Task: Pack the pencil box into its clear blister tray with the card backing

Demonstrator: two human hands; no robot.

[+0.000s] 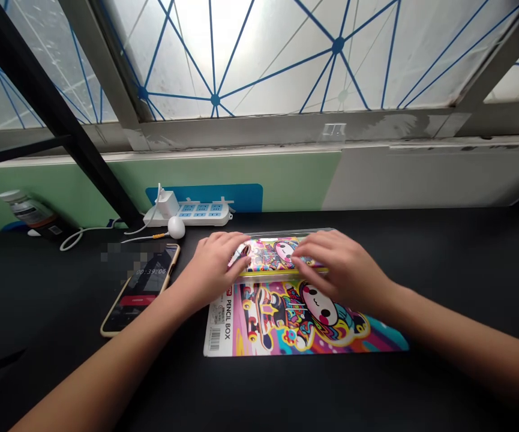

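Clear plastic pencil box (pixel 277 255) with a cartoon-print insert, flat on a black desk (pixel 52 324), dead center in the shot. Left hand (pixel 214 267) over the box's left end, right hand (pixel 342 264) over its right end, both cupped with fingers curved down onto it, so grasping the box by the look of it, though no way to tell how hard. Just below the box, a printed card sleeve (pixel 299 318) marked PENCIL BOX, lying flat, barcode along its left edge. Left of the box, a phone (pixel 142 288) in a tan case, set at an angle, screen lit with a timer. Behind the box, a white power strip (pixel 200 213) with blue sockets and a plugged-in charger (pixel 168 204), plus a white cable (pixel 90 231) curling off left. Farther left of the box, a tilted bottle (pixel 27 210) with a white cap. Beyond the box, green and white wall panels (pixel 223 180), then frosted windows (pixel 259 54) crossed by blue lines, with a black metal bar (pixel 47 102) slanting down on the left.
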